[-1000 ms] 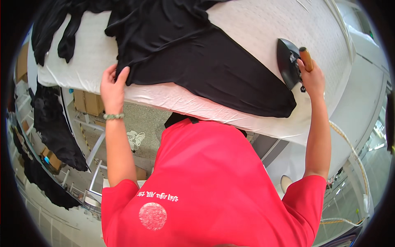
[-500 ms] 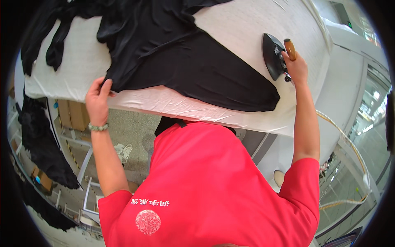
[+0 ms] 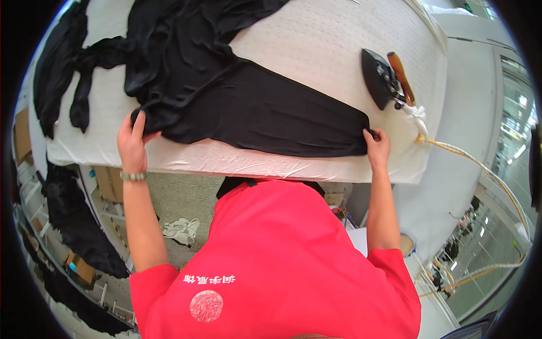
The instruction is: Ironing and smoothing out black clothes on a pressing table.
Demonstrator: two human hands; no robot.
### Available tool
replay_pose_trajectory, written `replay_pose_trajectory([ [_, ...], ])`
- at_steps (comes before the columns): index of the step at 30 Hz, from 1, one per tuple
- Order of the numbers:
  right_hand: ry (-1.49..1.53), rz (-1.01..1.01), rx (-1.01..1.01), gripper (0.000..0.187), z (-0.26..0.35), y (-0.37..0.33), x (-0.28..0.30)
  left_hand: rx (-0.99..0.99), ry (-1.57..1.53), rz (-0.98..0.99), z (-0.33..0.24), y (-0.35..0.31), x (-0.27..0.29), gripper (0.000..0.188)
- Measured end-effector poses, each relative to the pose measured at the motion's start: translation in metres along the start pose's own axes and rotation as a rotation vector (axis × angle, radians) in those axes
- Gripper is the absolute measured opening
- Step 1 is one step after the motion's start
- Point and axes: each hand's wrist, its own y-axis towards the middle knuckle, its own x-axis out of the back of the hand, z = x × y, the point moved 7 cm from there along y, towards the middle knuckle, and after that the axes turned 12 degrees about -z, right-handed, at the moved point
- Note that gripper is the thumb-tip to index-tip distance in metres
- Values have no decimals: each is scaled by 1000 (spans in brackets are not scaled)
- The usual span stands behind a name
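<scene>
A black garment lies over the white padded ironing table, one long tapered sleeve or leg stretched toward the right. My left hand pinches its near edge at the left, where the cloth bunches up. At the narrow right end, my right hand grips the corner of the cloth between thumb and fingers. Beyond that hand, the iron with a brown wooden handle rests on the table cover, untouched. A cord runs from the iron off to the right.
More black cloth hangs at the left of the table. The white and yellow cord loops down on the right, beside a grey wall panel. White shoes and cardboard boxes are below the table's near edge.
My right hand has let go of the iron and taken hold of the garment's narrow end. That end now lies further left and straighter. My left hand still grips the near edge.
</scene>
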Motion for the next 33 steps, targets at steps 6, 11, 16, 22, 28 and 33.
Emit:
replay_pose_trajectory([
  [6, 230, -124, 157, 26, 126, 92, 114, -404, -6, -133, -241, 103, -4, 35],
  [11, 690, -201, 101, 34, 127, 148, 199, -1288, 1211, -296, -226, 77, -24, 25],
  [16, -127, 95, 170, 37, -25, 107, 148, -466, 680, -181, 5, -24, -36, 46],
  [22, -101, 145, 79, 36, -138, 63, 92, -11, 247, -305, 100, -129, -38, 31],
  [28, 152, -128, 59, 42, -126, 63, 55, -20, -44, -331, 88, -139, -48, 25],
  [33, -215, -202, 118, 42, -139, 69, 76, -42, 27, -264, 93, -142, -38, 25],
])
